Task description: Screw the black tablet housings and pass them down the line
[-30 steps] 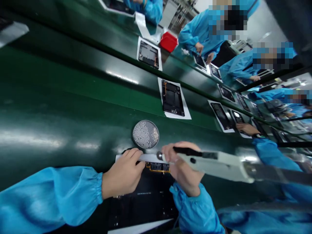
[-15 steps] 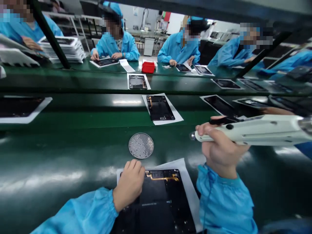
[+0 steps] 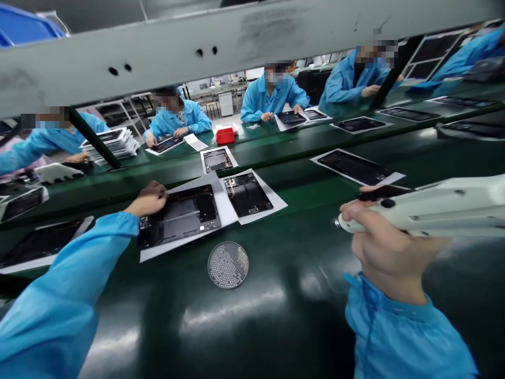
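Note:
My left hand [image 3: 149, 199] is closed at the far left edge of an opened black tablet [image 3: 183, 216], fingers curled over it. A white sheet [image 3: 226, 202] lies under that tablet and sticks out past its sides. In my right hand [image 3: 389, 242] is a pale electric screwdriver [image 3: 442, 208], held level with a finger along its dark lever. Its tip points left, above the green bench, away from any tablet. Between my hands, nearer to me, sits a round screw tray [image 3: 228, 265] with many small holes.
Beside the left-hand tablet lies another opened tablet [image 3: 248, 193] on white paper. More tablets [image 3: 353, 166] are spread along the green line. A grey beam [image 3: 252, 42] crosses above. Co-workers in blue sit opposite, near a red box [image 3: 225, 136] and a stack of sheets [image 3: 112, 145].
The tablet and its sheet went from right in front of me to the far left with my left hand. My right hand still holds the screwdriver. The view has tilted.

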